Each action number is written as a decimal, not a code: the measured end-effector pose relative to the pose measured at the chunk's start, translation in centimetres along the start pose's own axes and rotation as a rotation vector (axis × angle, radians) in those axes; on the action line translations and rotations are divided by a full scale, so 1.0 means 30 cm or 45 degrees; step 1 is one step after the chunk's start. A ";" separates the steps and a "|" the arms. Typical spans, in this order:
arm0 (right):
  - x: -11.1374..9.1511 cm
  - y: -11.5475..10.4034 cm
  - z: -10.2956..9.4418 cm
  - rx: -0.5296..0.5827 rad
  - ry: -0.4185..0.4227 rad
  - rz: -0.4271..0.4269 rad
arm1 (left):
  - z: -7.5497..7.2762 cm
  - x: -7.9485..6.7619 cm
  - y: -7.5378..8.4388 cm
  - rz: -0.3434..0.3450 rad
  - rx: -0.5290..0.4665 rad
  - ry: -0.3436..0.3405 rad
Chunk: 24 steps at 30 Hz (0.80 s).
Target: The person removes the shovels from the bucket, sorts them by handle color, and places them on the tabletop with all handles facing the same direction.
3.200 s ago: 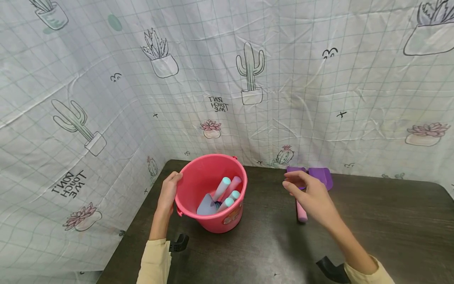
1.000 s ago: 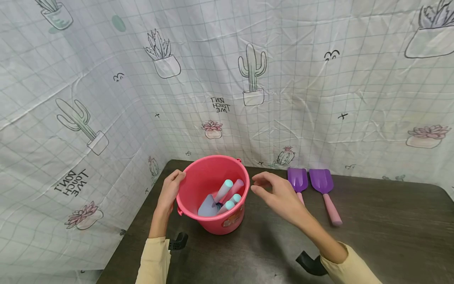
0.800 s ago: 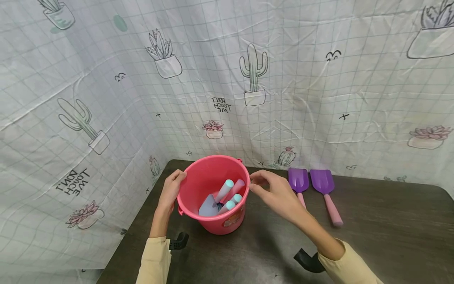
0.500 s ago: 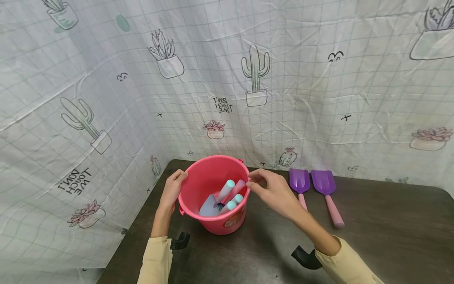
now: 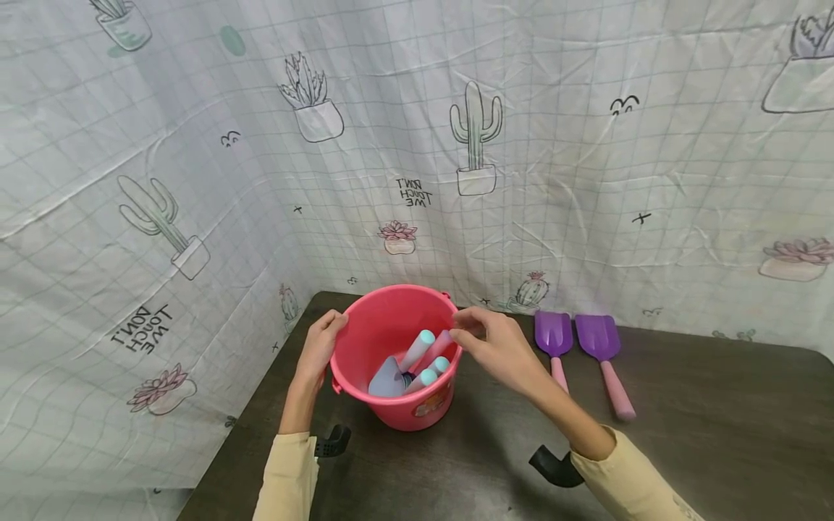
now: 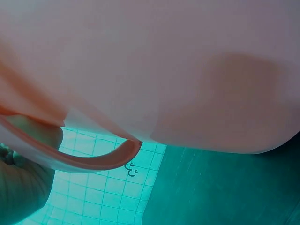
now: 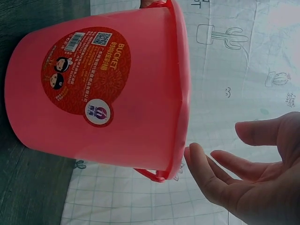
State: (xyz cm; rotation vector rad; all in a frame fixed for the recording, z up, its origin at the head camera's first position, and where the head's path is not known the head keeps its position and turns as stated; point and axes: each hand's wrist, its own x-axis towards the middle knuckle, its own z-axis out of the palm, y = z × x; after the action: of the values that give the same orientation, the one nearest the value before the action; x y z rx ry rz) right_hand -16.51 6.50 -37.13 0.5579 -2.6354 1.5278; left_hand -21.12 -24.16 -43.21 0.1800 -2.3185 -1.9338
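Note:
A pink bucket point(image 5: 365, 344) stands on the dark table, its mouth facing me. My left hand point(image 5: 318, 347) grips its left rim. My right hand point(image 5: 500, 349) is at the opposite rim, fingers loosely bent and thumb apart from them. In the right wrist view, the fingertips of this hand point(image 7: 239, 185) are right at the rim, with nothing between them and the thumb. Inside the bucket lie several tool handles with mint ends point(image 5: 426, 337), a pink handle point(image 5: 433, 351) and a grey-blue blade point(image 5: 387, 378). The left wrist view shows the bucket's carrying handle point(image 6: 93, 164) near that hand.
Two purple toy shovels with pink handles lie right of the bucket: the nearer one point(image 5: 554, 334) partly behind my right arm, the other point(image 5: 598, 337) farther right. A white cactus-print curtain point(image 5: 573, 181) hangs behind and to the left of the table point(image 5: 704, 420).
My right hand has moved left from above the purple shovels to the bucket's right rim, uncovering them. The left hand keeps its hold on the bucket, which stays in place.

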 end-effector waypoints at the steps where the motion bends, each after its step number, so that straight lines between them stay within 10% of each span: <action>1: 0.001 0.002 0.002 0.002 0.001 0.003 | 0.001 -0.001 0.003 -0.004 -0.002 -0.006; 24: 0.096 -0.009 0.040 -0.063 -0.078 -0.037 | 0.005 -0.006 -0.003 0.006 0.016 0.008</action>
State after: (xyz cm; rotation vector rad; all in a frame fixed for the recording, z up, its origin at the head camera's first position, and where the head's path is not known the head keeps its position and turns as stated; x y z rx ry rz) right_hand -18.95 4.55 -36.91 0.6466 -2.6893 1.4560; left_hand -20.96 -24.01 -43.33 0.1813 -2.3250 -1.9141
